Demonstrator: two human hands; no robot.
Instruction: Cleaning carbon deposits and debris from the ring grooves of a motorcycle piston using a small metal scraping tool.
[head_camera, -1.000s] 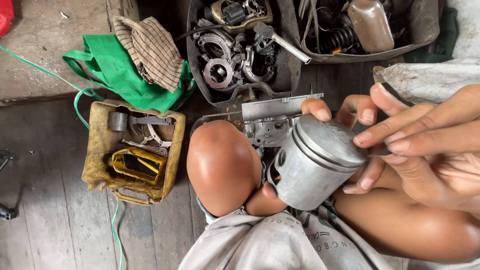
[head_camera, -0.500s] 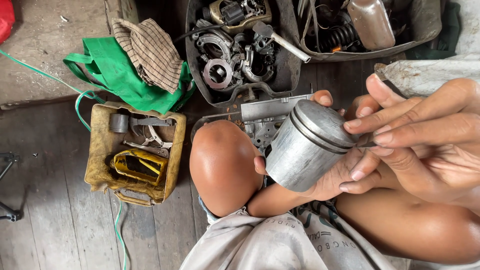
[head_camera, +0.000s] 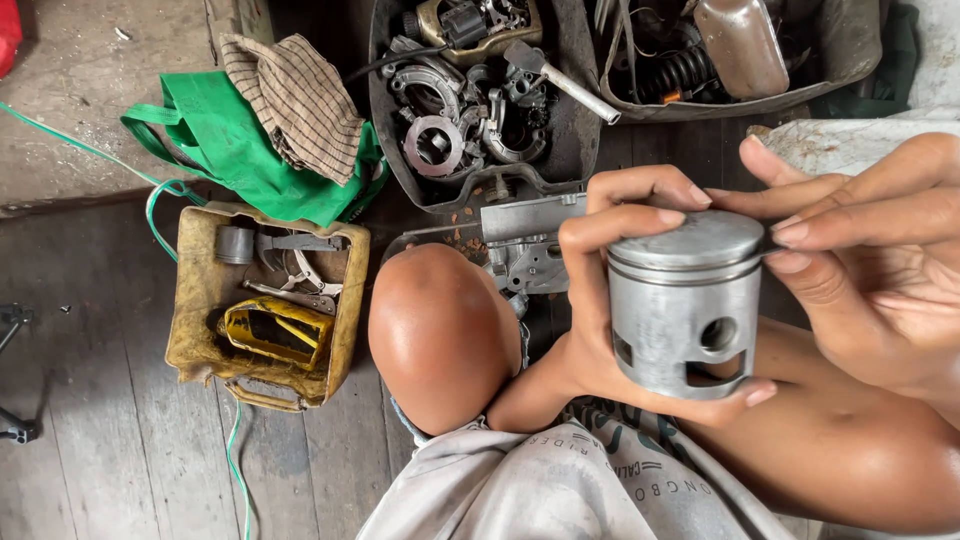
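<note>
Piston sits between both hands, knee at its nine o'clock; box lies farther at nine, tray at eleven.
</note>
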